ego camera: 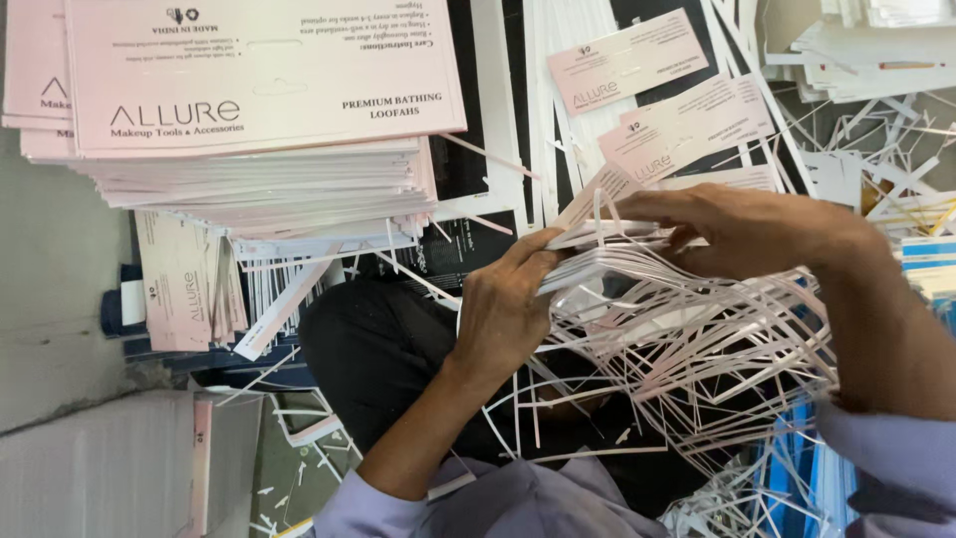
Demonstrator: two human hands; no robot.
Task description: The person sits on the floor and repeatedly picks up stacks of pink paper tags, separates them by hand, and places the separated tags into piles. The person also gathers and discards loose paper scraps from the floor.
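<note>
Both hands are clamping one thin bundle of pink cards [597, 249] over the person's lap: the left hand [503, 304] is gripping its near edge while the right hand [742, 229] is pressing down on its top, with tangled paper strips [697, 349] trailing beneath. A tall stack of pink cards [264, 120] is lying to the left, loose cards [657, 110] are lying scattered on dark sheets ahead, and paper scraps [289, 478] are littering the grey floor [50, 259].
</note>
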